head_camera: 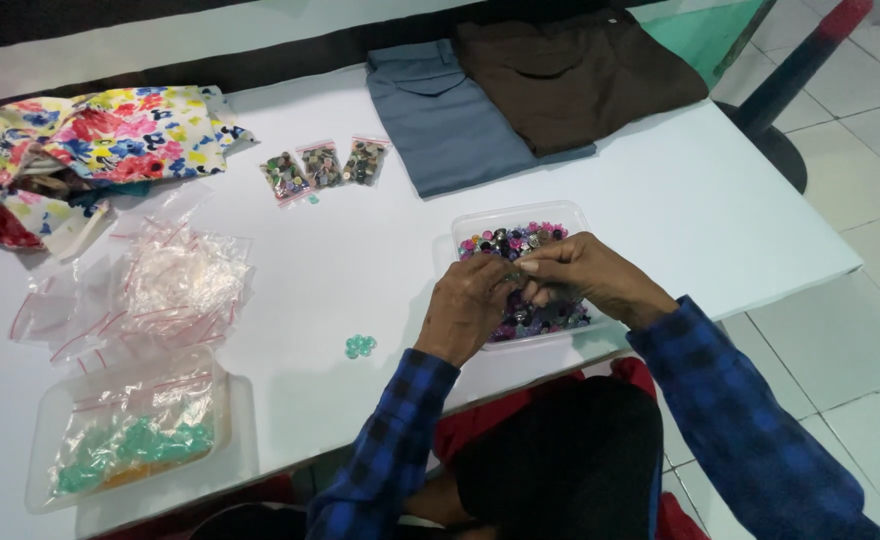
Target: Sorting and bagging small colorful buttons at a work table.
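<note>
Our left hand (472, 305) and right hand (578, 272) pinch fingers together over one clear tub (480, 224) lying crosswise, three small button bags (322, 166) beyond.

White table (360, 250) with button tray (470, 225)

centre-right: button tray (480, 225) on table (360, 250), hands over it
upper centre: three button bags (323, 166); folded trousers (520, 100) behind-right
left: empty bags (175, 275); bagged-bead tray (50, 440) below

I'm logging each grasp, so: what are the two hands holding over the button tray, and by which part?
Cannot be told. The left hand and right hand meet fingertip to fingertip over the tray of buttons, hiding whatever is pinched between them.
</note>
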